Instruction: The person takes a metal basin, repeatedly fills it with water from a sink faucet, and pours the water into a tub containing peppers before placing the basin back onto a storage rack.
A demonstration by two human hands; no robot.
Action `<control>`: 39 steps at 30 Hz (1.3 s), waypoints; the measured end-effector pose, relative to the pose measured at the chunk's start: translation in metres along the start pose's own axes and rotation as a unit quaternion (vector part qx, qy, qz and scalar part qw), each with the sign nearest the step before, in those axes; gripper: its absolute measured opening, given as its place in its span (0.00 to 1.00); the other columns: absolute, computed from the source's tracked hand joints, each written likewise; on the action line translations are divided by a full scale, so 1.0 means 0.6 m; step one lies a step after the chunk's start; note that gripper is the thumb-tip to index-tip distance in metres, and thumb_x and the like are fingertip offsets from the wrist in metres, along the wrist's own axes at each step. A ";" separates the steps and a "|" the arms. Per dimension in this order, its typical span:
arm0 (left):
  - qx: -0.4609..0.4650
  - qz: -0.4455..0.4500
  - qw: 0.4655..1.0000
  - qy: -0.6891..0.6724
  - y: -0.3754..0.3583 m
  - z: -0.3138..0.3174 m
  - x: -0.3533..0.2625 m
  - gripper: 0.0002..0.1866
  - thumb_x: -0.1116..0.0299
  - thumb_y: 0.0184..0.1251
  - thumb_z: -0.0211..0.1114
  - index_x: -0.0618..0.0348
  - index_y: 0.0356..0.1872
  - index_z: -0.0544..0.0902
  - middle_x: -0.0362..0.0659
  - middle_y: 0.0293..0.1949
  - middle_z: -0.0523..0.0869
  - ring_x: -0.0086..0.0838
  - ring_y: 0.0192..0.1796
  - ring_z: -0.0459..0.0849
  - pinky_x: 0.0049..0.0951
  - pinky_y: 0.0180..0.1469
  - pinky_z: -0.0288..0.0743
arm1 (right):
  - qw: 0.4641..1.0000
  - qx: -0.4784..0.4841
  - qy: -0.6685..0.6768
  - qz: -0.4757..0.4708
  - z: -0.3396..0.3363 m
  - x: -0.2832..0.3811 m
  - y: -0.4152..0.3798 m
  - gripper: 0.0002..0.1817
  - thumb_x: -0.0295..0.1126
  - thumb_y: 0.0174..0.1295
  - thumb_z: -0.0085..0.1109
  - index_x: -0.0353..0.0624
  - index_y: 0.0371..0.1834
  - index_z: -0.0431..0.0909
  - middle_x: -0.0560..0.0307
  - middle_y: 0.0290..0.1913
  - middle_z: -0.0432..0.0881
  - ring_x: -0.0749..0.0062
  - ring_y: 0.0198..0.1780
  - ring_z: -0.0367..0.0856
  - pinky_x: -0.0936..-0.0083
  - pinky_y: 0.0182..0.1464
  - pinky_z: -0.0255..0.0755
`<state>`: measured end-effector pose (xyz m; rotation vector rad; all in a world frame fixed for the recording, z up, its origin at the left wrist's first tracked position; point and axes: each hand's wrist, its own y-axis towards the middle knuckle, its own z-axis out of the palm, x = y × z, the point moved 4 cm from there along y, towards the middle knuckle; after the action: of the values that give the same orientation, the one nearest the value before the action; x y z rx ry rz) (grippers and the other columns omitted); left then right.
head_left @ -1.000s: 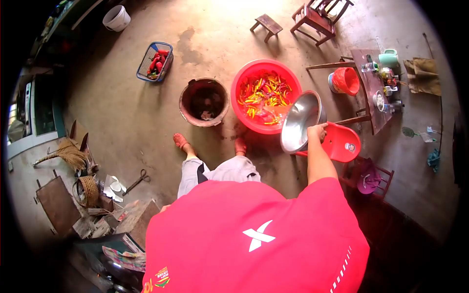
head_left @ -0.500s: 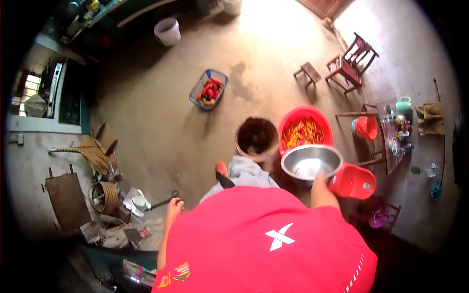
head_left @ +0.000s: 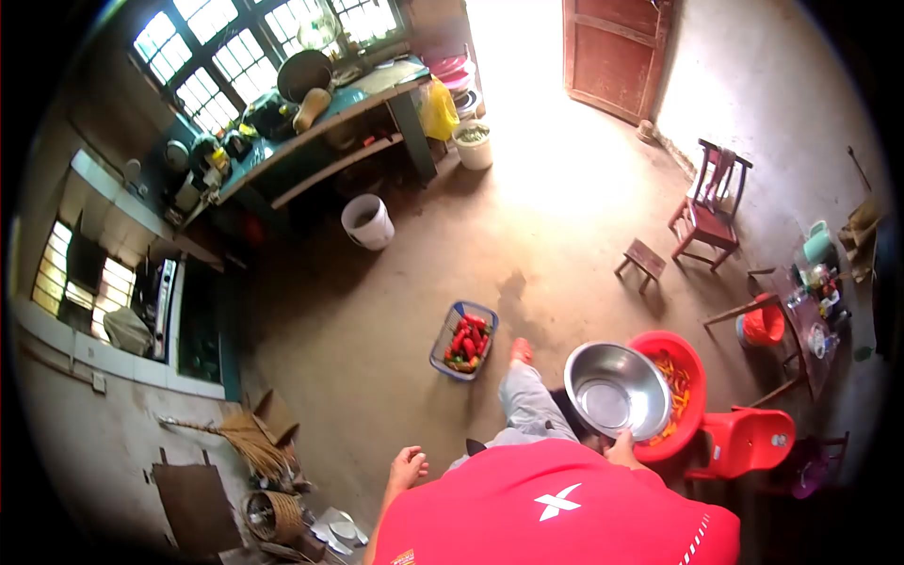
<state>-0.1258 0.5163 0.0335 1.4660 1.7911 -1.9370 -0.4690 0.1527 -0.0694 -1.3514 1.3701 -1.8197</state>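
Note:
My right hand [head_left: 621, 448] grips the near rim of a shiny steel basin [head_left: 603, 377], which is bare inside and tilted toward me. Partly under it stands a red plastic tub [head_left: 695, 414] with cut red and orange peppers [head_left: 676, 381]. My left hand [head_left: 409, 466] hangs at my side, nothing in it, its fingers loosely bent and apart. Ahead of that hand, a blue-rimmed basket [head_left: 437, 356] of whole red peppers [head_left: 468, 341] rests on the floor near my forward foot. The basin mostly hides a dark container.
A red plastic chair [head_left: 739, 443] stands right of the tub. Farther right are a small table [head_left: 812, 353] with cups and a red-lined bucket [head_left: 761, 327]. Ahead are a wooden stool [head_left: 645, 262], a wooden chair [head_left: 706, 221], a white bucket [head_left: 368, 224] and a counter [head_left: 325, 118].
My view has swung up and left, bringing the windows and door into sight. One foot has stepped forward beside the pepper basket. The steel basin has shifted left, over the dark container.

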 end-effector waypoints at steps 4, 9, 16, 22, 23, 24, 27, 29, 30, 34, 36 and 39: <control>-0.036 -0.013 0.998 -0.040 0.118 0.002 -0.080 0.19 0.69 0.58 0.58 0.66 0.50 0.71 0.46 0.39 0.80 0.27 0.35 0.81 0.26 0.31 0.77 | 0.999 0.012 -0.031 0.019 0.168 0.049 0.069 0.21 0.28 0.42 0.46 0.44 0.44 0.67 0.50 0.39 0.72 0.58 0.36 0.75 0.62 0.29 0.77; 0.052 0.025 0.973 0.224 0.256 0.076 -0.211 0.18 0.68 0.58 0.58 0.67 0.49 0.72 0.49 0.41 0.80 0.28 0.37 0.82 0.27 0.35 0.78 | 0.994 0.058 -0.083 -0.042 0.416 0.144 0.042 0.21 0.31 0.45 0.48 0.44 0.47 0.67 0.50 0.41 0.72 0.57 0.39 0.73 0.57 0.34 0.77; 0.059 -0.019 0.998 -0.005 0.389 0.198 -0.510 0.19 0.67 0.62 0.56 0.65 0.52 0.69 0.49 0.40 0.79 0.31 0.38 0.81 0.28 0.38 0.78 | 0.970 0.210 -0.121 0.009 0.683 0.232 0.025 0.20 0.26 0.45 0.49 0.33 0.44 0.68 0.44 0.37 0.76 0.52 0.36 0.79 0.53 0.35 0.78; 0.162 -0.064 0.973 -0.153 0.507 0.330 -0.743 0.35 0.52 0.59 0.60 0.58 0.62 0.55 0.51 0.58 0.64 0.42 0.53 0.73 0.39 0.51 0.71 | 0.929 0.274 -0.226 -0.103 0.892 0.291 -0.024 0.17 0.24 0.40 0.54 0.30 0.37 0.74 0.51 0.31 0.77 0.65 0.29 0.78 0.70 0.32 0.75; 0.165 -0.061 0.972 -0.158 0.540 0.343 -0.770 0.35 0.52 0.59 0.60 0.58 0.62 0.55 0.51 0.58 0.64 0.42 0.53 0.73 0.39 0.51 0.71 | 0.928 0.275 -0.228 -0.109 0.926 0.300 -0.041 0.17 0.24 0.40 0.54 0.30 0.37 0.74 0.51 0.31 0.77 0.65 0.29 0.78 0.70 0.32 0.75; 0.206 -0.058 0.961 -0.175 0.579 0.364 -0.799 0.36 0.52 0.58 0.60 0.58 0.61 0.56 0.51 0.57 0.65 0.42 0.52 0.73 0.39 0.51 0.71 | 0.918 0.273 -0.265 -0.111 0.960 0.312 -0.053 0.17 0.24 0.40 0.54 0.30 0.37 0.74 0.52 0.31 0.77 0.65 0.29 0.77 0.70 0.31 0.75; 0.256 -0.049 0.942 -0.210 0.689 0.429 -0.902 0.34 0.50 0.55 0.63 0.61 0.56 0.61 0.49 0.52 0.72 0.39 0.46 0.78 0.41 0.47 0.75 | 0.885 0.278 -0.338 -0.162 1.070 0.367 -0.017 0.18 0.26 0.39 0.56 0.29 0.37 0.73 0.53 0.30 0.76 0.65 0.28 0.77 0.68 0.29 0.75; 0.197 -0.067 0.953 -0.220 0.743 0.451 -0.944 0.29 0.54 0.59 0.60 0.62 0.55 0.64 0.48 0.48 0.75 0.40 0.49 0.77 0.41 0.47 0.76 | 0.885 0.273 -0.345 -0.153 1.140 0.414 -0.019 0.18 0.27 0.38 0.57 0.30 0.36 0.73 0.54 0.29 0.76 0.66 0.27 0.77 0.69 0.29 0.75; 0.195 -0.071 0.953 -0.219 0.753 0.462 -0.980 0.29 0.54 0.59 0.60 0.62 0.55 0.64 0.48 0.48 0.75 0.40 0.49 0.77 0.41 0.47 0.76 | 0.878 0.283 -0.354 -0.157 1.176 0.437 -0.024 0.18 0.27 0.38 0.57 0.30 0.36 0.74 0.54 0.28 0.76 0.67 0.27 0.77 0.70 0.29 0.75; 0.236 -0.077 0.961 -0.120 0.836 0.521 -1.079 0.23 0.62 0.55 0.63 0.57 0.50 0.69 0.46 0.41 0.79 0.36 0.41 0.80 0.42 0.39 0.79 | 0.855 0.294 -0.393 -0.166 1.329 0.518 -0.050 0.20 0.29 0.41 0.56 0.32 0.40 0.72 0.51 0.31 0.78 0.65 0.28 0.79 0.67 0.29 0.78; 0.180 -0.041 0.973 -0.142 0.905 0.541 -1.113 0.17 0.69 0.54 0.60 0.67 0.43 0.72 0.47 0.35 0.81 0.35 0.35 0.82 0.38 0.35 0.81 | 0.845 0.341 -0.386 -0.144 1.418 0.548 -0.029 0.22 0.33 0.44 0.58 0.32 0.42 0.71 0.51 0.33 0.78 0.64 0.29 0.80 0.67 0.29 0.79; 0.115 -0.017 0.973 -0.198 0.963 0.569 -1.188 0.17 0.75 0.50 0.56 0.70 0.43 0.71 0.48 0.34 0.80 0.36 0.34 0.82 0.39 0.36 0.81 | 0.817 0.373 -0.425 -0.110 1.551 0.579 0.013 0.22 0.35 0.44 0.58 0.33 0.43 0.71 0.51 0.33 0.78 0.64 0.29 0.80 0.68 0.32 0.79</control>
<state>0.4366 -0.2841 0.0658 1.0053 1.4665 -2.3163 0.2351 -0.5331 0.0740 -1.5600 0.0083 -1.3112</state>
